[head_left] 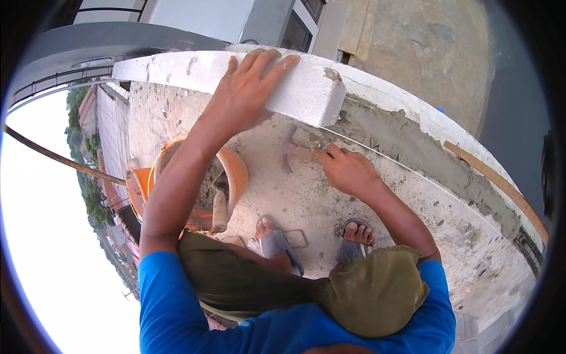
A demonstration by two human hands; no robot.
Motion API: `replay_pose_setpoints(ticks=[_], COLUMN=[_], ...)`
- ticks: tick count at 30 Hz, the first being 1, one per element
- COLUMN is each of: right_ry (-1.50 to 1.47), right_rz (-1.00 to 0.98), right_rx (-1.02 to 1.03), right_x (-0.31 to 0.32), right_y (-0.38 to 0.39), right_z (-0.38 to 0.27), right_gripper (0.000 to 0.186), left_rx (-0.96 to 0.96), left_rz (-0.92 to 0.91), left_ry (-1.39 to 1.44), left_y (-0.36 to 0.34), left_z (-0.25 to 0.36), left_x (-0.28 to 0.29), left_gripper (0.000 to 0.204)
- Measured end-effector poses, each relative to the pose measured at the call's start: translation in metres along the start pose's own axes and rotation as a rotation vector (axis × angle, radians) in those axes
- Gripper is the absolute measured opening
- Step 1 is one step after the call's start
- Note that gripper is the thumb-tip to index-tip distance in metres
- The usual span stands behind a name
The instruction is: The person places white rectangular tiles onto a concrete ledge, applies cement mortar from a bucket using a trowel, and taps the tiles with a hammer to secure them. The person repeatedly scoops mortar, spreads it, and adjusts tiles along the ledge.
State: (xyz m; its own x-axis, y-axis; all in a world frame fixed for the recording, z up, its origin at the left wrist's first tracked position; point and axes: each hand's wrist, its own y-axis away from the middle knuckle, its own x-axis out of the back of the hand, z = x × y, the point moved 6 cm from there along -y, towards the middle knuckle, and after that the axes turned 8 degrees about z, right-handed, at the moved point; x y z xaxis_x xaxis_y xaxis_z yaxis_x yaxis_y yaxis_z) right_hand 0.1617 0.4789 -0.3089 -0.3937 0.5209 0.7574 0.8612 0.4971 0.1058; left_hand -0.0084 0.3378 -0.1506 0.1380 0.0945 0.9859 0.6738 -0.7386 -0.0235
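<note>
My left hand (250,88) lies on top of a white lightweight block (309,94), its fingers spread over the far edge. The block sits at the end of a row of white blocks (177,68), next to a bed of wet grey mortar (383,124). Just below the block's near face, my right hand (349,168) is closed round the handle of a hammer (288,150). The hammer's head is blurred and points left, apart from the block. A taut white string (407,168) runs along the near edge of the mortar from the block's lower corner.
An orange bucket (236,174) with mortar stands at my left, a trowel (219,209) with a worn handle leaning in it. A wooden strip (501,183) lies along the wall at the right. My sandalled feet (274,242) stand on the stained floor (312,206).
</note>
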Motion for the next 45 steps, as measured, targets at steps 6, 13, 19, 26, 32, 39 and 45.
replay_pose_setpoints(ticks=[6,13,19,26,32,39,45], right_ry=[-0.036,-0.361,-0.57,-0.373,-0.195,-0.06,-0.117], right_rz=[0.061,-0.022,-0.029,-0.035,-0.083,-0.045,-0.008], right_rx=[-0.125,-0.098,-0.077,0.002,0.023,-0.01,-0.057], right_x=[0.001,0.01,0.031,-0.002,-0.006,-0.019,-0.023], right_y=[0.001,0.017,0.028,-0.023,-0.052,-0.071,-0.075], right_z=[0.005,-0.014,-0.041,-0.032,-0.031,-0.022,-0.018], right_gripper=[0.054,0.062,0.07,0.074,0.068,0.061,0.059], left_rx=[0.02,0.333,1.429,1.486,1.468,1.455,1.417], left_rz=[-0.065,0.11,0.559,0.588,0.634,0.598,0.587], left_ry=[0.004,0.178,1.077,1.586,1.625,1.634,1.64], left_y=[0.001,0.039,0.093,0.11,0.111,0.107,0.11], left_z=[0.002,-0.035,-0.126,-0.146,-0.136,-0.132,-0.136], left_x=[-0.002,0.013,-0.039,-0.087,-0.083,-0.08,-0.081], left_gripper=[0.123,0.122,0.114,0.086,0.071,0.064,0.064])
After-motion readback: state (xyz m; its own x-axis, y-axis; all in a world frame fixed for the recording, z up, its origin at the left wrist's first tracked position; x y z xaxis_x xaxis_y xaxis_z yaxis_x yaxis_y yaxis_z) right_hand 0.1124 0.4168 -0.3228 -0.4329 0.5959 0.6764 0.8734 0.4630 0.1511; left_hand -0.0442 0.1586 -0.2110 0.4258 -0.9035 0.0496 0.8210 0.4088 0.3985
